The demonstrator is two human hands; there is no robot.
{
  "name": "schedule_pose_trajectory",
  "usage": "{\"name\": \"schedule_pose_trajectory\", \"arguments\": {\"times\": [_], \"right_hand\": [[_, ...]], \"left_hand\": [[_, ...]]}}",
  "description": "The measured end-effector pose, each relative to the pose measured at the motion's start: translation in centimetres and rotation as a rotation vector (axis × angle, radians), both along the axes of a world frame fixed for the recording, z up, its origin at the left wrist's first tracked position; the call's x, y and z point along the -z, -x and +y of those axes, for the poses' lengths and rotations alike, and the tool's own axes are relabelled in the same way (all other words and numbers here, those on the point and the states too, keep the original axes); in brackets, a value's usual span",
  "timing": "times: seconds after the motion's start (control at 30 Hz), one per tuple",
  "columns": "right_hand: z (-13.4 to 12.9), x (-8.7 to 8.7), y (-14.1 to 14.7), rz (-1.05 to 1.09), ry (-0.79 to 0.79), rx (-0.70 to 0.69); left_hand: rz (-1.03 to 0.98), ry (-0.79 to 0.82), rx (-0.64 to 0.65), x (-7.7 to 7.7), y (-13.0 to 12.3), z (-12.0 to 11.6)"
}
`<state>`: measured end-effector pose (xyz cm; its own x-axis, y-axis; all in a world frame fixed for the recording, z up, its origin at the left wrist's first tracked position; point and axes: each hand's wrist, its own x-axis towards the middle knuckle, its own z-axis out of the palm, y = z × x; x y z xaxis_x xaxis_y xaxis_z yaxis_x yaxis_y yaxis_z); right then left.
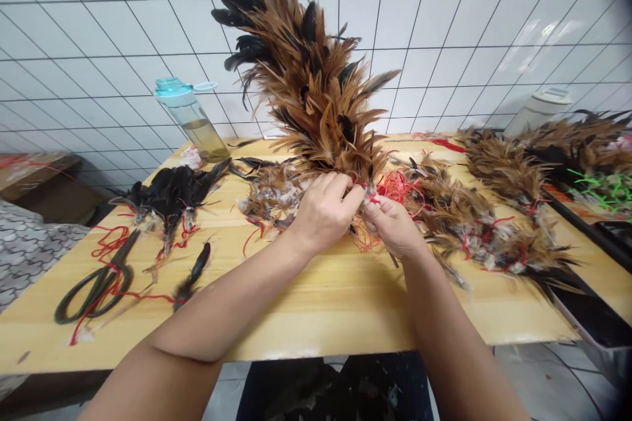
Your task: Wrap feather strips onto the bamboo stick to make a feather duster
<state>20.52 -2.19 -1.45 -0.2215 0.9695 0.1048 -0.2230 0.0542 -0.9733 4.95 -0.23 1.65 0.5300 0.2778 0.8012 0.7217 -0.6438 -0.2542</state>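
Note:
A feather duster (316, 99) of brown and black feathers stands up from the middle of the table, leaning to the left. At its lower end my left hand (328, 204) is closed around the feather base, fingers curled. My right hand (392, 223) pinches the same base from the right, thumb against red string at the quill ends. A tangle of red string (399, 187) lies just behind the right hand. What exactly sits between the fingertips is partly hidden. Loose brown feathers (274, 191) lie on the table left of the duster.
Black scissors (101, 283) with red string across them lie at left, near black feather bunches (170, 194). Brown feather bunches (459, 207) and a phone (587, 309) are at right. A water bottle (192, 118) and a white container (538, 108) stand by the tiled wall.

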Motion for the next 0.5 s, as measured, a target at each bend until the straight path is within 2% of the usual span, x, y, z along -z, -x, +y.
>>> {"name": "schedule_pose_trajectory", "arguments": {"times": [0.2, 0.3, 0.4, 0.5], "right_hand": [[0.1, 0.1, 0.2, -0.024, 0.036, 0.051], [0.4, 0.5, 0.4, -0.034, 0.075, 0.107], [0.6, 0.8, 0.2, -0.077, 0.103, 0.15], [0.7, 0.9, -0.1, -0.08, 0.11, 0.149]], "left_hand": [[-0.002, 0.026, -0.005, 0.6, -0.1, 0.1], [-0.005, 0.137, 0.044, 0.8, 0.0, 0.3], [-0.048, 0.25, 0.092, -0.1, 0.5, 0.6], [-0.205, 0.198, 0.053, -1.7, 1.9, 1.1]]}}
